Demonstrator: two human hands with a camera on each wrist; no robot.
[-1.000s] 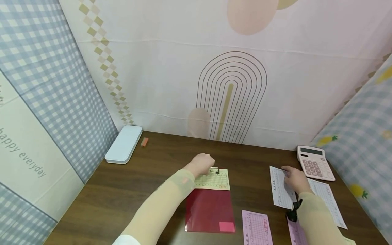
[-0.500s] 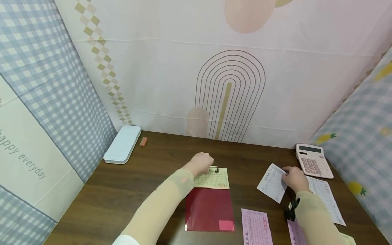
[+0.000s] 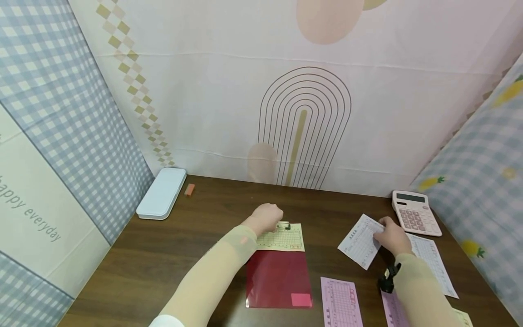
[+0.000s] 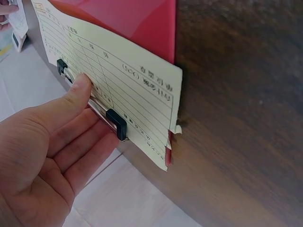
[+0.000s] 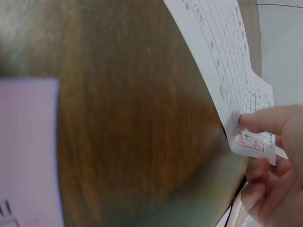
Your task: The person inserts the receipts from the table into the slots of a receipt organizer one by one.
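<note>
My left hand (image 3: 266,217) is at the top of a red clipboard (image 3: 278,279). In the left wrist view its thumb lies on the metal clip (image 4: 117,124), its fingers behind the board's edge. Under that clip sits a pale yellow printed form (image 3: 292,241), covering the upper part of the board. My right hand (image 3: 393,237) pinches the corner of a white printed form (image 3: 360,243), which slants over the table. The right wrist view shows thumb and fingers on either side of this paper (image 5: 222,61), which bends near the grip.
Another white form (image 3: 437,265) lies beneath the right forearm. Pink forms (image 3: 342,302) lie near the front, a yellow one (image 3: 463,317) at the lower right. A pink calculator (image 3: 416,213) stands at back right; a pale blue case (image 3: 162,193) and an orange eraser (image 3: 189,190) at back left.
The white form in my right hand has turned and swung left, away from the other white form. My left hand stays on the clip.
</note>
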